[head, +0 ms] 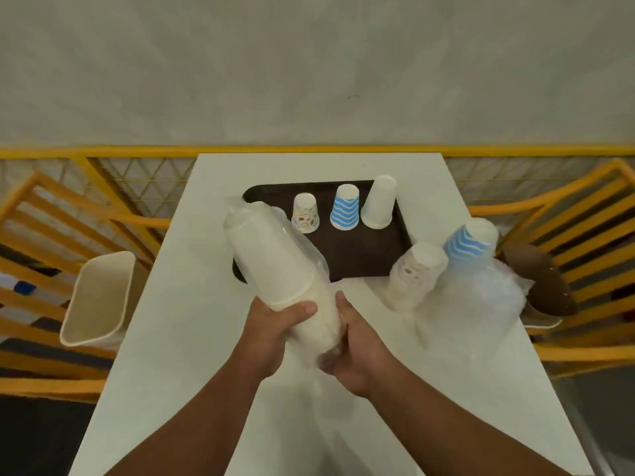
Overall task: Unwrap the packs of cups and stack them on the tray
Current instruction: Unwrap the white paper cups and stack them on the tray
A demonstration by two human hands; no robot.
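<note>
Table (165,338): white, long, runs from 6 toward 12 o'clock.
Chairs: orange slatted chair (51,235) at 9 o'clock, another (577,214) at 3 o'clock.
Bin (99,297): cream, at 9 o'clock beside the table's edge.
Tray (364,255): dark brown, at 12 o'clock of the hands; three upside-down cups on it: patterned cup (305,213), blue-striped cup (345,207), white cup (379,202).
Loose wrap (481,304): clear plastic heap at 2 o'clock, with a wrapped patterned pack (412,276) and a wrapped blue-striped pack (469,242).
White pack (271,259): wrapped, held above the table, long axis from 5 to 11 o'clock, partly hiding the tray's left end.
Left hand (271,334): grasps the pack's near end.
Right hand (357,352): grasps the same end, fingers curled underneath.
</note>
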